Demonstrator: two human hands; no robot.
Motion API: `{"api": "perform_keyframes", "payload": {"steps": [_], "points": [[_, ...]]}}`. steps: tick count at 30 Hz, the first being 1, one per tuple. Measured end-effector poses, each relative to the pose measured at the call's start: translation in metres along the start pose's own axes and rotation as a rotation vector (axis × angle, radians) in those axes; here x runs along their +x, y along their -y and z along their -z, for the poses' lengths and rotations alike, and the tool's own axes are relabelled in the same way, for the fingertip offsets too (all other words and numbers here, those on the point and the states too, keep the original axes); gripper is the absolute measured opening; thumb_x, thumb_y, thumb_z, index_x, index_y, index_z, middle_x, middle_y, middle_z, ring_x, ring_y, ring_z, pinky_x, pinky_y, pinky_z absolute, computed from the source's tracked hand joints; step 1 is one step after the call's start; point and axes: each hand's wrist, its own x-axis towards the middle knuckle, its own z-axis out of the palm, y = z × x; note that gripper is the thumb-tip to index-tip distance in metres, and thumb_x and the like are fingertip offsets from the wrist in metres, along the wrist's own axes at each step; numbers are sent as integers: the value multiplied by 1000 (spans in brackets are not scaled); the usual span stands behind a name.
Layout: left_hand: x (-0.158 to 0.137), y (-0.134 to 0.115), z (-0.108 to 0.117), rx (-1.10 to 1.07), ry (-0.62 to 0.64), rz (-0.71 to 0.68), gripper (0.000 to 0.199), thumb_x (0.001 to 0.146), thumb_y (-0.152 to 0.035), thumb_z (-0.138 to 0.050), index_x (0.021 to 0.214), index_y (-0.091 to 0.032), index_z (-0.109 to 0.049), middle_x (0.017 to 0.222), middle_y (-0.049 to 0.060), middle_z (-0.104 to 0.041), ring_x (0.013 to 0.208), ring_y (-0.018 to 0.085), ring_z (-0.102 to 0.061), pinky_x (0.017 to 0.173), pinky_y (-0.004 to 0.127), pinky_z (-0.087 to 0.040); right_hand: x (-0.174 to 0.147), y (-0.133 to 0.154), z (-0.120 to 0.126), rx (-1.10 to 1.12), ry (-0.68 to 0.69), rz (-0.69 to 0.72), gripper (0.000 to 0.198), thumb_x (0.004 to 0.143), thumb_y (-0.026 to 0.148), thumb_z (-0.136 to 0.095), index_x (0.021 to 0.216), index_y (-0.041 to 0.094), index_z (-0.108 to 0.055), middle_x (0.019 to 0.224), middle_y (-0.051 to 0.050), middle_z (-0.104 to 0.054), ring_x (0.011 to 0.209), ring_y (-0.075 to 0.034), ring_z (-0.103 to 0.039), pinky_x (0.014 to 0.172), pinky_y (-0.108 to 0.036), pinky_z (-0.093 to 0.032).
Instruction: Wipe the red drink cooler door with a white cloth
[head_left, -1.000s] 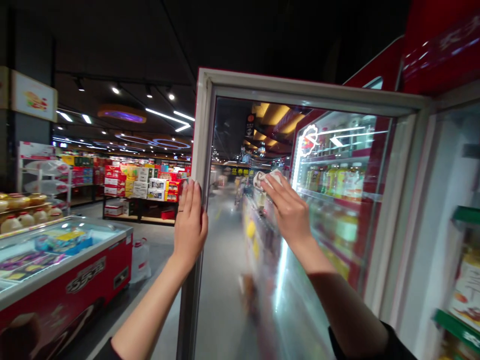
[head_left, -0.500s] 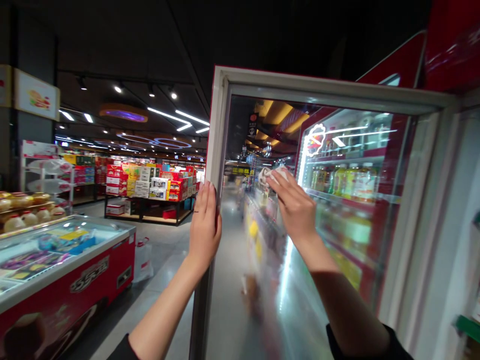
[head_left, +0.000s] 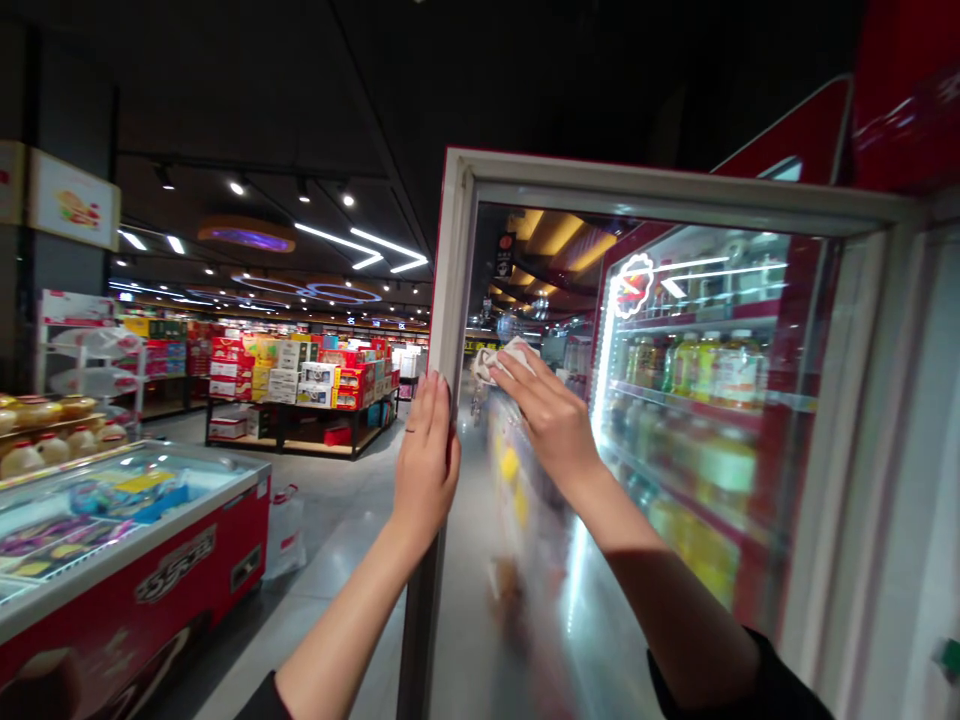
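A glass door (head_left: 540, 560) with a pale grey frame stands swung out in front of me. My left hand (head_left: 426, 465) lies along the outer edge of its frame (head_left: 452, 270), fingers straight and together, pointing up. A white cloth (head_left: 491, 360), bunched up, is under the fingertips of my right hand (head_left: 555, 425), pressed to the upper left part of the pane. The fingers of that hand are stretched over the cloth and partly cover it. Reflected in the glass is a lit drinks cabinet with bottles.
To the left is a red chest freezer (head_left: 225, 570) with a glass top and packages inside. A white plastic bag (head_left: 285, 535) stands on the floor by its end. Farther back, boxed goods (head_left: 300, 375) are stacked on a low display stand (head_left: 281, 430).
My right hand has slid left across the glass with the cloth, closer to the frame. The door edge and my left hand on it have shifted slightly right and down in view.
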Motion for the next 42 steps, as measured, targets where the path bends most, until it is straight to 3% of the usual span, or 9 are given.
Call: {"api": "perform_keyframes", "payload": {"steps": [3, 6, 10, 17, 25, 30, 33, 38, 42], "points": [[-1, 1, -2, -7, 7, 22, 92, 106, 0, -43, 183, -33, -5, 188, 4, -20, 173, 25, -22, 143, 46, -29, 6, -10, -2, -19, -77, -37, 66, 102, -7, -49, 150, 31, -72, 153, -2, -73, 155, -26, -58, 130, -50, -55], [-2, 2, -3, -1, 24, 41, 95, 105, 1, -43, 183, -34, -1, 188, 4, -20, 173, 26, -23, 142, 50, -32, 33, -12, -15, -15, -145, -72, 60, 103, -5, -49, 145, 28, -76, 151, -3, -74, 154, -28, -60, 127, -52, -59], [-4, 5, -5, -12, 35, 24, 94, 105, 1, -41, 183, -32, 0, 188, 6, -20, 173, 28, -21, 141, 53, -35, 57, -3, -34, 23, -129, -77, 64, 100, -8, -49, 146, 28, -76, 153, -3, -73, 157, -28, -57, 130, -54, -56], [-4, 11, -12, -53, 42, 28, 95, 106, 1, -43, 183, -34, 2, 188, 7, -19, 173, 28, -21, 141, 53, -34, 17, 0, -21, 23, -6, 4, 63, 102, -6, -52, 147, 31, -74, 151, -1, -75, 155, -26, -58, 128, -48, -58], [-6, 18, -17, -114, 61, 42, 93, 106, 0, -39, 183, -34, 1, 189, 4, -14, 174, 26, -17, 143, 53, -29, 35, 9, -46, 49, -96, -111, 62, 102, -5, -51, 147, 31, -74, 152, -3, -74, 157, -28, -57, 130, -55, -56], [-7, 20, -18, -141, 52, 29, 77, 111, -9, -31, 183, -28, -9, 189, 1, -16, 173, 26, -19, 144, 44, -25, -8, 15, -35, 55, 7, -35, 61, 103, -5, -51, 146, 31, -75, 151, -1, -75, 156, -25, -57, 130, -47, -56], [-7, 21, -20, -147, 58, 34, 81, 110, -7, -33, 183, -31, -6, 189, 2, -16, 174, 23, -16, 144, 48, -24, -24, 14, -29, 37, 4, -61, 62, 102, -6, -50, 146, 30, -74, 151, -1, -75, 156, -25, -57, 131, -49, -54], [-9, 23, -23, -160, 56, 47, 86, 109, -5, -36, 182, -36, -3, 189, 0, -14, 175, 21, -15, 144, 49, -23, -6, 23, -46, 47, -66, -163, 61, 104, -4, -45, 144, 30, -75, 152, -1, -74, 158, -24, -54, 131, -52, -54], [-9, 23, -21, -177, 64, 27, 86, 110, -6, -36, 182, -38, -1, 190, -3, -11, 175, 21, -14, 145, 47, -22, -7, 32, -48, 74, -29, -133, 63, 102, -6, -46, 145, 30, -75, 152, 0, -74, 159, -23, -53, 132, -50, -53]]}}
